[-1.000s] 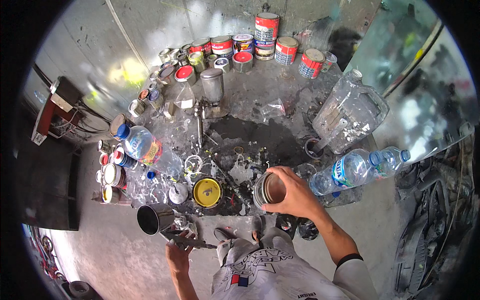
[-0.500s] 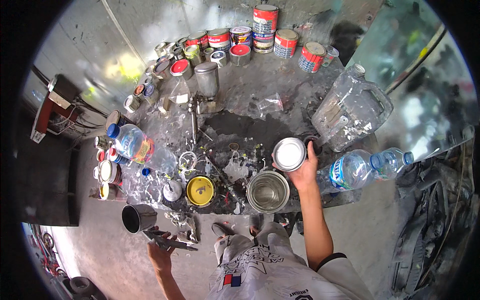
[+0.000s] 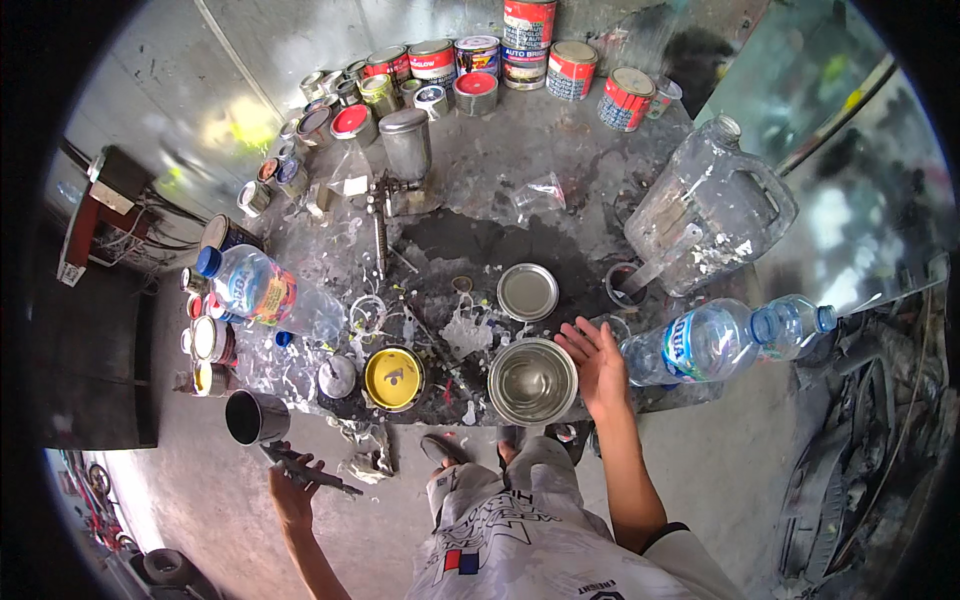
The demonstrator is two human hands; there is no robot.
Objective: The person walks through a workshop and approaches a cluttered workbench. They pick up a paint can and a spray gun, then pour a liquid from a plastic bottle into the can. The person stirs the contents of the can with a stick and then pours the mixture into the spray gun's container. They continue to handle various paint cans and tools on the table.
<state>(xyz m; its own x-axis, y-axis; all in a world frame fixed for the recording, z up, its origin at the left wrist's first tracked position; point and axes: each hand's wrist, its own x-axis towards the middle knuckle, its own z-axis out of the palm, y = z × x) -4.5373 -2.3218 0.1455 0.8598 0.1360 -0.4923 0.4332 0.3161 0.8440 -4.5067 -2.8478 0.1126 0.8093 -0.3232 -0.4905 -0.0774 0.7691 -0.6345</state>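
Note:
My left hand (image 3: 292, 490) grips a dark spray gun (image 3: 318, 476) at the lower left, off the table's near edge. On the gun sits a dark, open-mouthed cup (image 3: 256, 417). My right hand (image 3: 596, 368) is open, fingers spread, beside the right rim of an open metal can (image 3: 533, 382); whether it touches the rim I cannot tell. Clear liquid appears to be inside that can. Just beyond it a round silver lid (image 3: 528, 292) lies on the table. To the left are a yellow-topped tin (image 3: 394, 378) and a small white round-topped container (image 3: 337, 377).
Paint cans (image 3: 432, 62) line the table's back and left edges. A second spray gun with a metal cup (image 3: 406, 145) rests left of centre. A large clear jug (image 3: 705, 215) and plastic bottles (image 3: 690, 345) are on the right. Another bottle (image 3: 262, 288) stands leftward.
My right hand has set the silver lid on the table and opened, coming down beside the open can. My left hand, with the spray gun, has shifted slightly left.

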